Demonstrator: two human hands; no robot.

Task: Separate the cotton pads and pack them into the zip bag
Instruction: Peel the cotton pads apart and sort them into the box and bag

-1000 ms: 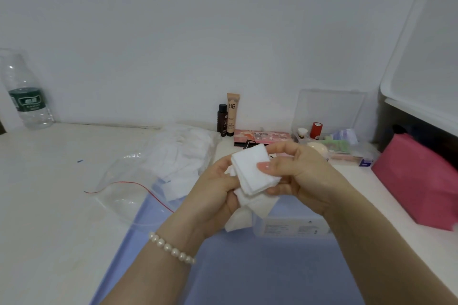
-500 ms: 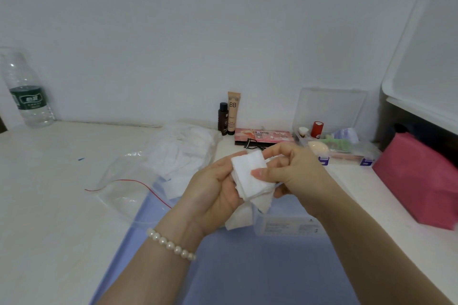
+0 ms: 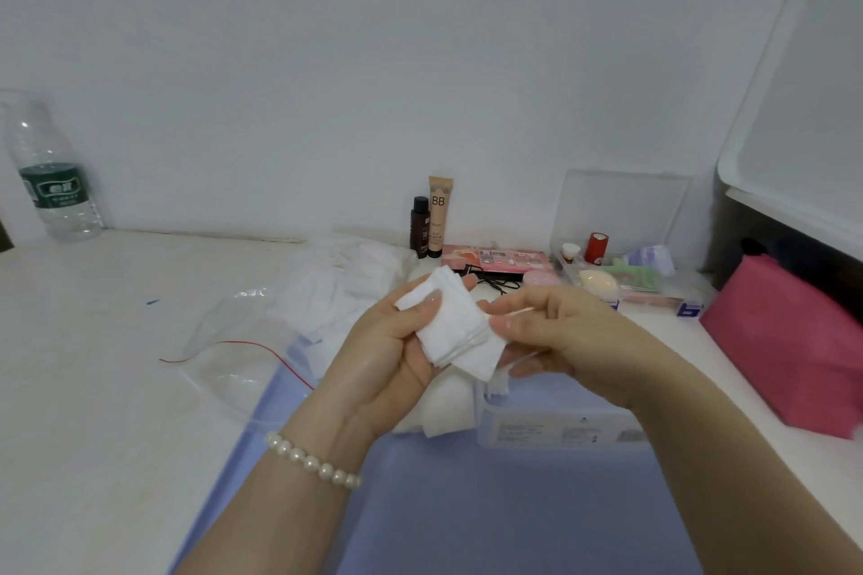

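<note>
**Cotton pads held above the table**

White table (image 3: 93, 388) and plain wall are seen. A small stack of square white cotton pads (image 3: 455, 332) is gripped by the left hand (image 3: 392, 355), thumb across its face; its right edge is pinched by the right hand (image 3: 560, 332). A clear zip bag with a red seal line (image 3: 243, 355) lies left, holding pads.

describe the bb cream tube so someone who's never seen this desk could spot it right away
Look along the back edge of the white desk, where it meets the wall, about midway across. Two small containers stand upright there, just left of a flat pink makeup box. The bb cream tube is the taller, beige one marked "BB"; the little bottle touching its left side is dark and shorter.
</note>
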